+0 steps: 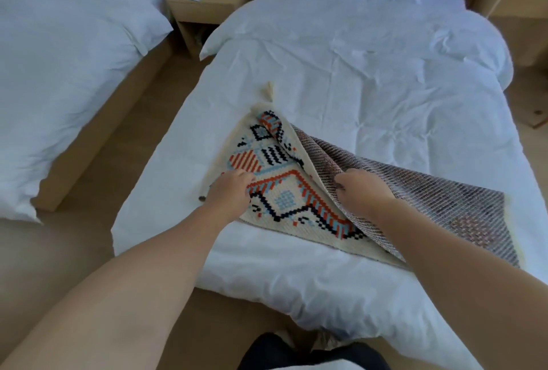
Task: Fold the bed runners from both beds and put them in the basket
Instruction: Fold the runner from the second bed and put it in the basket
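Runner (284, 191): patterned, across near end of right-side bed (355, 73), one part turned over, backing up. Right hand (366, 191): fingers curled round the turned-over edge. Left hand (231, 191): fingers on patterned face by left edge; grip unclear.

Cream bed runner (281, 188) patterned orange, black, blue; white duvet (355, 79).

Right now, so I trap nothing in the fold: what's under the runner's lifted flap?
The runner's patterned face shows beneath the flap your right hand grips; farther right is covered.
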`<state>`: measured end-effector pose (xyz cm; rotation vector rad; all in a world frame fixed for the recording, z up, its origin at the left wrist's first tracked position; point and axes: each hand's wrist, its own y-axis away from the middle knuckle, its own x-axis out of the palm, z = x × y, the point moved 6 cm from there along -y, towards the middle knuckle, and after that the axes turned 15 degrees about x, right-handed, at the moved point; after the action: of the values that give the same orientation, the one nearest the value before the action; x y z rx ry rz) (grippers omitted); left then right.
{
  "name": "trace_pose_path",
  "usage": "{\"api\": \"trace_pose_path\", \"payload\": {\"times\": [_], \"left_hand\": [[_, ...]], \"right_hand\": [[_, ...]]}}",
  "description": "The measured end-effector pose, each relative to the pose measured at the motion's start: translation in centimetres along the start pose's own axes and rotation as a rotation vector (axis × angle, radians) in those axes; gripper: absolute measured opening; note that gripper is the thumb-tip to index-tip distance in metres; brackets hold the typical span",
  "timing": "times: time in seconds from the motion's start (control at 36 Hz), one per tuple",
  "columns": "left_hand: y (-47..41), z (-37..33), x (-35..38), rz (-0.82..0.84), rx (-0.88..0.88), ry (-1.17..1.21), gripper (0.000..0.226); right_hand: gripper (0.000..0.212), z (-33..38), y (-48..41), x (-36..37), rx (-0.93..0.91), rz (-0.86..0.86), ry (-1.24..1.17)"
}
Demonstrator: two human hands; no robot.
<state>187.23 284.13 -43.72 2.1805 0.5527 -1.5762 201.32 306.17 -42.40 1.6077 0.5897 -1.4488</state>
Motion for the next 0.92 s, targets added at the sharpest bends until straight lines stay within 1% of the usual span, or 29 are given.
{"api": "trace_pose_path", "payload": {"times": [0.11,0.25,0.33,0.44,0.53,0.58,0.69,0.75,0.81,0.83,0.92], "left_hand": [[-1.6,1.5,-0.7,-0.014,0.018,-0.007,0.044],[-4.6,4.0,-0.6,-0.012,0.081,-0.001,0.041],[-7.4,6.3,-0.4,0.010,0.127,-0.009,0.040],[-12.2,10.4,1.0,0.069,0.189,-0.010,0.035],[-16.3,13.4,2.9,0.116,0.261,0.007,0.039],[-18.9,15.1,4.4,0.148,0.316,0.008,0.041],[-23.5,17.5,7.4,0.187,0.413,0.017,0.044],[-25.6,18.0,8.7,0.200,0.468,0.013,0.043],[-27.5,18.0,9.8,0.206,0.526,0.013,0.044],[-28.4,17.9,10.4,0.208,0.556,0.014,0.044],[-31.2,17.4,11.8,0.222,0.616,-0.001,0.049]], "right_hand": [[0.015,0.5,-1.8,-0.6,-0.002,0.006,0.018],[0.016,1.9,-5.2,-0.8,0.046,0.039,-0.010],[0.012,3.1,-8.0,0.0,0.097,0.077,-0.025],[0.014,4.9,-12.8,2.0,0.201,0.136,-0.108],[0.024,5.7,-17.0,4.9,0.325,0.185,-0.218],[0.027,6.4,-19.8,7.0,0.398,0.223,-0.269],[0.043,7.5,-24.0,10.3,0.513,0.271,-0.317],[0.040,7.6,-25.5,11.8,0.550,0.301,-0.346],[0.025,7.4,-26.7,13.5,0.574,0.304,-0.359],[0.020,7.2,-27.2,14.1,0.602,0.305,-0.358],[0.033,6.7,-28.1,15.3,0.698,0.289,-0.387]]}}
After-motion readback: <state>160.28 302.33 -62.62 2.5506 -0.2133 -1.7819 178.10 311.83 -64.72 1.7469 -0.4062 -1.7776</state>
